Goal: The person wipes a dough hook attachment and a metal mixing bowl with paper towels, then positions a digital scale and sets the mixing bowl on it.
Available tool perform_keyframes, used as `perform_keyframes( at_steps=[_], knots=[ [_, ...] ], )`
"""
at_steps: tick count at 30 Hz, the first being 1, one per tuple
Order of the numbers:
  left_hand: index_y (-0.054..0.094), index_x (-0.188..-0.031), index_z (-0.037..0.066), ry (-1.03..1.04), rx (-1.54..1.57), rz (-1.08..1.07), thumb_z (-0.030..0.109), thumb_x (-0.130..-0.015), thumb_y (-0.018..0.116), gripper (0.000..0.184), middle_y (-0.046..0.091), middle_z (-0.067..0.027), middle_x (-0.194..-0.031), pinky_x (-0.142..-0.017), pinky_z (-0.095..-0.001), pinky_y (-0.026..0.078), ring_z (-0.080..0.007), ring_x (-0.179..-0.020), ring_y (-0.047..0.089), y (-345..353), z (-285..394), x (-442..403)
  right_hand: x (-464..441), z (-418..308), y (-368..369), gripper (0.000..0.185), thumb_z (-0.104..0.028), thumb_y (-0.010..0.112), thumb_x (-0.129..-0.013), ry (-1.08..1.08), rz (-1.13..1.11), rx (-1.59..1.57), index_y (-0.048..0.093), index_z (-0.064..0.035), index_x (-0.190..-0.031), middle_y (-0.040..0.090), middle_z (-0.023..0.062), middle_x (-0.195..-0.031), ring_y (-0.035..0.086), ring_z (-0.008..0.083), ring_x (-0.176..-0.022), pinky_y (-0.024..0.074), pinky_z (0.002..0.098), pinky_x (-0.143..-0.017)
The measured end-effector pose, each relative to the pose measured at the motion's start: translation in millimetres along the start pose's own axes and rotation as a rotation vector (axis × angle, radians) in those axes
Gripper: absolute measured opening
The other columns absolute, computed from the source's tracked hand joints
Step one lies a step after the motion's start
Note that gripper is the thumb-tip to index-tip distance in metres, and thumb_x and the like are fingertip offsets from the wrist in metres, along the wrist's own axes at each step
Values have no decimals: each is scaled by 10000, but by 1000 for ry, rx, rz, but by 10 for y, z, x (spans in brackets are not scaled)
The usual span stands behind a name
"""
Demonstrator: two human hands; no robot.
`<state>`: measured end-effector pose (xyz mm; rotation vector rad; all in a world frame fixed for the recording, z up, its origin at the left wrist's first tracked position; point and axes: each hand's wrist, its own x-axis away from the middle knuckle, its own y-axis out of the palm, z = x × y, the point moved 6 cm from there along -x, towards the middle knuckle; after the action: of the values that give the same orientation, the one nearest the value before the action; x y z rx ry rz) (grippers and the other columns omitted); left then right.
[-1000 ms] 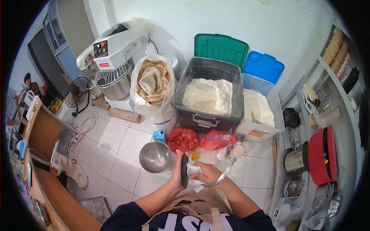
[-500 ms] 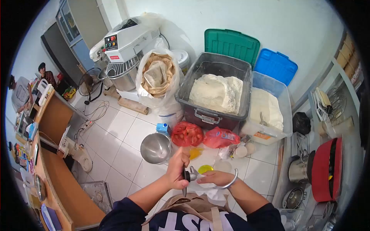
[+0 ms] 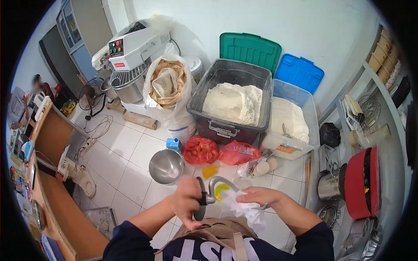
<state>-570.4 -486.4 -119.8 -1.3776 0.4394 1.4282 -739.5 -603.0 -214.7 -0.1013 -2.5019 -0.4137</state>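
Observation:
Over the floor in front of my chest is a metal dough hook with a black collar and a round plate at its base. My left hand grips it at the collar end, its fingers slightly blurred. In my right hand a crumpled white tissue is pressed around the curved end of the hook. Beyond the hook on the floor lies a yellow-green round item, partly hidden by it. A steel mixing bowl stands to the left of it.
Red plastic bags, a blue carton and white-lidded jars stand ahead. Behind are a grey flour bin, a clear flour bin, a paper sack and a spiral mixer. A shelf rack borders the right.
My hands have turned the dough hook, so its curve now shows upward between them. The tissue has shifted along it, and my left hand's fingers have loosened and moved left. The view has shifted slightly.

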Motion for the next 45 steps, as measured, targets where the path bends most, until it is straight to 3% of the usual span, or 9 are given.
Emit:
perform_keyframes(
  at_steps=[1,5,9,21,25,34,35,40,45],
  knots=[
    [461,-1088,157,-162,18,273,623,-605,649,697,453,-122,-1106,-802,-383,436,-264,-1013,480,-56,-94,124,74,-120,-2,338,-331,545,-904,-33,11,58,603,-30,-1046,566,-32,-805,492,50,-695,401,216,-591],
    [-33,-1433,191,-895,1283,362,577,-620,727,1179,185,-154,-1456,-927,-552,411,-332,-1254,364,430,-410,358,97,-256,-25,354,-338,462,-945,-302,151,184,600,-22,-1024,543,-35,-759,467,45,-691,398,224,-595],
    [78,-1428,182,-1277,1398,336,412,-624,767,1083,279,-112,-1406,-901,-507,461,-325,-1262,353,467,-339,336,158,-367,-66,355,-320,445,-955,-389,263,155,586,3,-1001,549,-28,-771,470,45,-696,404,219,-603],
    [215,-1308,188,-587,383,72,263,-541,777,954,244,-146,-1244,-837,-406,399,-256,-1102,340,-149,-260,311,-35,157,-199,338,-258,452,-947,-288,197,-426,568,13,-1110,640,74,-957,605,135,-860,480,263,-752],
    [136,-1370,215,-682,795,654,299,-574,801,1041,271,-112,-1311,-892,-511,426,-273,-1196,348,-321,-451,475,-17,-63,-374,413,-310,386,-955,-545,237,-679,511,16,-1176,602,110,-1077,591,186,-956,456,301,-837],
    [254,-1398,159,-1091,2056,638,606,-707,516,864,274,-186,-1412,-903,-659,353,-420,-1307,249,62,-643,739,-640,-477,-120,382,-178,521,-872,-818,259,-773,451,-54,-1226,526,65,-1122,520,210,-1052,411,364,-918],
    [255,-1397,158,-1119,2019,613,594,-731,496,832,302,-186,-1399,-886,-684,347,-419,-1278,307,82,-649,872,-691,-597,-30,499,-371,483,-895,-839,339,-514,425,-46,-1268,529,77,-1182,506,245,-1109,403,403,-946],
    [390,-1309,134,-1043,2118,572,468,-733,561,688,506,-139,-1202,-741,-662,439,-353,-1052,525,11,-578,1517,-1428,-728,312,454,-161,548,-838,-405,618,565,356,-9,-1220,591,189,-967,592,318,-915,452,342,-810],
    [437,-1261,134,-1174,2139,609,425,-693,611,661,515,-141,-1182,-693,-583,482,-348,-1003,545,-244,-455,2266,-1984,-750,854,217,-195,626,-782,-456,405,1027,645,-65,-955,631,157,-866,621,321,-797,484,385,-687]
  ],
)
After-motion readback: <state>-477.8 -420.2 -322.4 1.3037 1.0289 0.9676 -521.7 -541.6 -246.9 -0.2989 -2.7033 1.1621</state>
